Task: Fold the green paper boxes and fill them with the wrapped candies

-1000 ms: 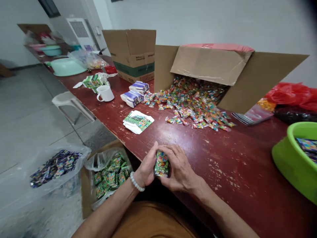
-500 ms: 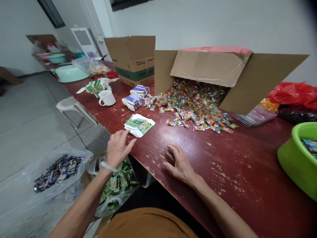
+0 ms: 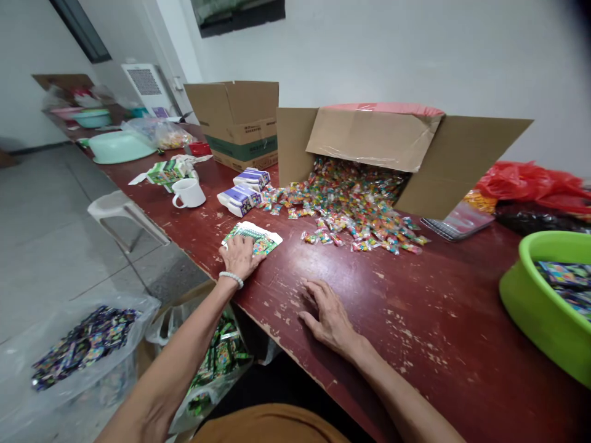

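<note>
The flattened green-and-white pack (image 3: pixel 265 242) lies on the worktop (image 3: pixel 383 357), in front of the tipped carton (image 3: pixel 372 138) and to its left. Your left hand (image 3: pixel 240 257) rests over the pack's near left part, covering much of its print. Those fingers are spread across it; you show no clear pinch, so whether they grip it cannot be determined. A pale beaded bracelet (image 3: pixel 231 279) sits on that wrist.

Your right hand (image 3: pixel 329 315) is directly in front of the tipped carton, well short of the sweets. Its fingers are relaxed, slightly bent and hold nothing; contact with the worktop cannot be confirmed.

Wrapped sweets (image 3: pixel 353 200) spill from the mouth of the tipped carton. Just left of it you have two purple-and-white boxes (image 3: pixel 240 200), a white mug (image 3: pixel 190 194) farther left, and a green box (image 3: pixel 164 172) beyond the mug. An upright carton (image 3: pixel 242 144) stands beside it on the left. To its right are a red plastic bag (image 3: pixel 535 183) and, nearer you, a lime-green tub (image 3: pixel 530 307) containing printed packets (image 3: pixel 567 275).

Below the worktop, left of the tipped carton, note green packets (image 3: pixel 224 355) and a clear bag (image 3: pixel 148 307) of dark purple packets (image 3: pixel 87 344).
</note>
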Demonstrator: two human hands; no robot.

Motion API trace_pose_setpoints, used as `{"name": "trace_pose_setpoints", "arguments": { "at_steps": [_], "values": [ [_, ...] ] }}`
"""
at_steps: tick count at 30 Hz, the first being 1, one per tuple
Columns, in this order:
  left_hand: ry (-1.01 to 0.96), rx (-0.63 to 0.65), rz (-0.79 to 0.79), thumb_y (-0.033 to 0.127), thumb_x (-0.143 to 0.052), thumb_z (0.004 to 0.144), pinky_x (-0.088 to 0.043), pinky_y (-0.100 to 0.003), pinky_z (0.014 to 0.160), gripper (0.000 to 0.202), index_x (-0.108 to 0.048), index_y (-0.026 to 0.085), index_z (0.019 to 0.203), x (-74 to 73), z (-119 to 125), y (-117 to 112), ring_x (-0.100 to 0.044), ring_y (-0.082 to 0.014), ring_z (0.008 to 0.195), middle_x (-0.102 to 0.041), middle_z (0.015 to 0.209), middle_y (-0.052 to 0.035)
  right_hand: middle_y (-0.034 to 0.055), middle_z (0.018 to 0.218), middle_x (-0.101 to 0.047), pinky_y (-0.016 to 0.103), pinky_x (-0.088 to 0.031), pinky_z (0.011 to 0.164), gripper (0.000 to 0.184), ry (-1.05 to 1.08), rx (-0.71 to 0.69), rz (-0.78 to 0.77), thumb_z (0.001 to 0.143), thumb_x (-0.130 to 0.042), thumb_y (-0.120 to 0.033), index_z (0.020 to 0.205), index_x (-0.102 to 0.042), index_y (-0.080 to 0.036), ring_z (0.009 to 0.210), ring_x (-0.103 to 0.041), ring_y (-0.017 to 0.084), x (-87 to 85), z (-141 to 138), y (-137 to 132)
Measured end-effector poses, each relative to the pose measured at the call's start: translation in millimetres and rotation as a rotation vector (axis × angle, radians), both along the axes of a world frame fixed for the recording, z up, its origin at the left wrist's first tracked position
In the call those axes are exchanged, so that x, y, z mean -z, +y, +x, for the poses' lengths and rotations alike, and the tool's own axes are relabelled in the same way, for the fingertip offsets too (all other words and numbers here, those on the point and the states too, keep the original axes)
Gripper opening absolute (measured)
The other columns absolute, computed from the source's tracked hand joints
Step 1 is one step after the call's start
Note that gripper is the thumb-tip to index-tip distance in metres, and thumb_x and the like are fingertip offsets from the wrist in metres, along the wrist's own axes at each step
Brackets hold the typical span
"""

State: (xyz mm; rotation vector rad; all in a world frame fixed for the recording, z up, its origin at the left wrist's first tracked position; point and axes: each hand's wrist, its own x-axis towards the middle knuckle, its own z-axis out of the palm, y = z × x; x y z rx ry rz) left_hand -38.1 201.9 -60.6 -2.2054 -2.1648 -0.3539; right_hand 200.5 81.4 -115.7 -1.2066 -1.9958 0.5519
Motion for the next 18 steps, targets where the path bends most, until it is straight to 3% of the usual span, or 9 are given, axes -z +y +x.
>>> {"name": "trace_pose_setpoints", "arguments": {
  "at_steps": [3, 6, 9, 12, 15, 18],
  "values": [
    [-0.107, -0.016, -0.026, 0.046, -0.070, 0.073, -0.034, -0.052, 0.088, 0.041, -0.061, 0.015, 0.098, -8.5, 2, 6, -0.041, -0.0415, 0.112, -0.053, 0.115, -0.0207, 0.0153, 0.130, -0.051, 0.050, -0.044, 0.101, 0.055, 0.047, 0.001, -0.012, 0.078, -0.061, -0.017, 0.131, -0.044, -0.019, 0.121, -0.051, 0.028, 0.3, 0, 0],
    [-0.268, 0.004, -0.053, 0.042, -0.068, 0.075, -0.039, -0.045, 0.084, 0.029, -0.058, 0.019, 0.089, -13.1, 6, -4, -0.050, -0.0356, 0.103, -0.059, 0.096, -0.0118, 0.0127, 0.126, -0.053, 0.046, -0.049, 0.096, 0.055, 0.177, 0.012, -0.115, 0.078, -0.061, -0.017, 0.130, -0.045, -0.022, 0.108, -0.059, 0.024, -1.0, 1, 3],
    [-0.467, 0.076, -0.123, 0.039, -0.060, 0.080, -0.044, -0.032, 0.071, 0.021, -0.050, 0.020, 0.081, -10.1, 19, -36, -0.058, -0.0234, 0.079, -0.057, 0.074, -0.0017, 0.0108, 0.120, -0.056, 0.041, -0.053, 0.087, 0.055, 0.426, 0.122, -0.299, 0.079, -0.063, -0.028, 0.130, -0.043, -0.021, 0.091, -0.062, 0.019, -8.6, 2, 7],
    [-0.771, 0.163, -0.256, 0.043, -0.064, 0.078, -0.044, -0.024, 0.059, 0.030, -0.044, 0.020, 0.078, -7.5, 39, -79, -0.057, -0.0151, 0.064, -0.055, 0.069, 0.0026, 0.0077, 0.112, -0.061, 0.034, -0.055, 0.075, 0.057, 0.757, 0.161, -0.480, 0.080, -0.064, -0.042, 0.128, -0.043, -0.021, 0.080, -0.062, 0.016, -22.9, 2, 8],
    [-1.377, 0.296, -0.674, 0.042, -0.073, 0.073, -0.045, -0.023, 0.059, 0.035, -0.051, 0.019, 0.087, -13.6, 55, -114, -0.060, -0.0142, 0.065, -0.062, 0.078, -0.0002, 0.0031, 0.093, -0.066, 0.029, -0.052, 0.073, 0.040, 0.914, 0.114, -0.507, 0.081, -0.064, -0.044, 0.111, -0.056, -0.020, 0.078, -0.061, 0.016, -38.2, 0, 3],
    [-1.619, 0.463, -1.145, 0.045, -0.076, 0.070, -0.050, -0.030, 0.071, 0.046, -0.061, 0.015, 0.102, -22.1, 64, -129, -0.067, -0.0230, 0.082, -0.068, 0.098, -0.0120, 0.0007, 0.087, -0.065, 0.026, -0.051, 0.070, 0.027, 0.877, 0.051, -0.496, 0.083, -0.064, -0.040, 0.102, -0.062, -0.021, 0.074, -0.060, 0.014, -49.9, -1, -6]
  ]
}}
